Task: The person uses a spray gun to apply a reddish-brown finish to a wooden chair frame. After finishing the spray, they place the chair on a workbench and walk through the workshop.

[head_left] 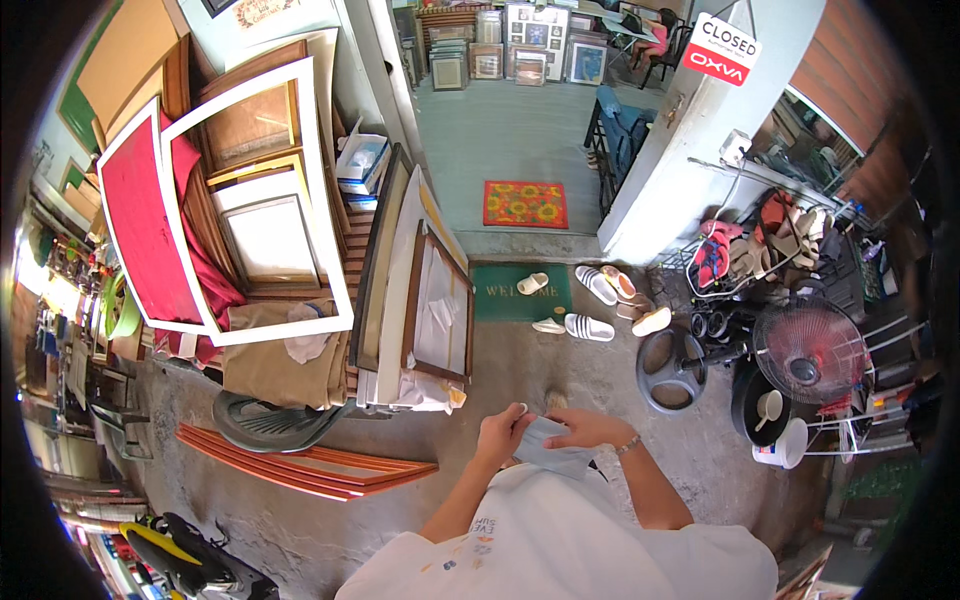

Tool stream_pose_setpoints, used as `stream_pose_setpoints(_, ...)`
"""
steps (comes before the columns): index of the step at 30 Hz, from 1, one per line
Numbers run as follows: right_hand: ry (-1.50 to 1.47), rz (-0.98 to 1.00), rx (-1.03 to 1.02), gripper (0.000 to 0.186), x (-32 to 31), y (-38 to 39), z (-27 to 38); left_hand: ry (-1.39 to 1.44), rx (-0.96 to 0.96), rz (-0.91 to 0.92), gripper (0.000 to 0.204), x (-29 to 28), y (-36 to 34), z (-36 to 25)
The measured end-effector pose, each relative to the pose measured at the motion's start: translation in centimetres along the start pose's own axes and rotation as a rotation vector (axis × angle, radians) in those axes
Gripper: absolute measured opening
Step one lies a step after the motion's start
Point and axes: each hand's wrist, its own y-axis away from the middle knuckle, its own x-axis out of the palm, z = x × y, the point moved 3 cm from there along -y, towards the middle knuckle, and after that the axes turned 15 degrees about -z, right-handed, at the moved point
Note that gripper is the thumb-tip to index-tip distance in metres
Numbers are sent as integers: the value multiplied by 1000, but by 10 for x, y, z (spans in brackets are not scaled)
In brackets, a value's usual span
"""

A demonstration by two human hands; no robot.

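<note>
A thin light blue cloth stretches between my two hands in front of my white shirt. My left hand pinches its upper left edge, thumb and fingers pressed together. On the other side my right hand grips the right edge, with the thumb lying over the fabric. A bracelet circles my right wrist. The lower part of the cloth is partly lost against my shirt, so its full shape cannot be made out.
Picture frames lean in a stack at the left, with orange-brown frame strips on the floor. Ahead, sandals lie around a green doormat before an open doorway. A standing fan and shoe rack are at the right.
</note>
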Motion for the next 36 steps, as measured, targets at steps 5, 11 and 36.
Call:
stream_pose_setpoints(5, 21, 201, -108, 33, -9, -87, -39, 203, -182, -153, 15, 5, -60, 0)
stream_pose_setpoints(11, -186, -105, -108, 32, -79, -189, -68, 1083, -648, -553, 43, -2, -114, 55)
stream_pose_setpoints(36, 210, 251, 379, 72, -159, -329, -283, 244, -1135, -636, 29, 122, -21, 211)
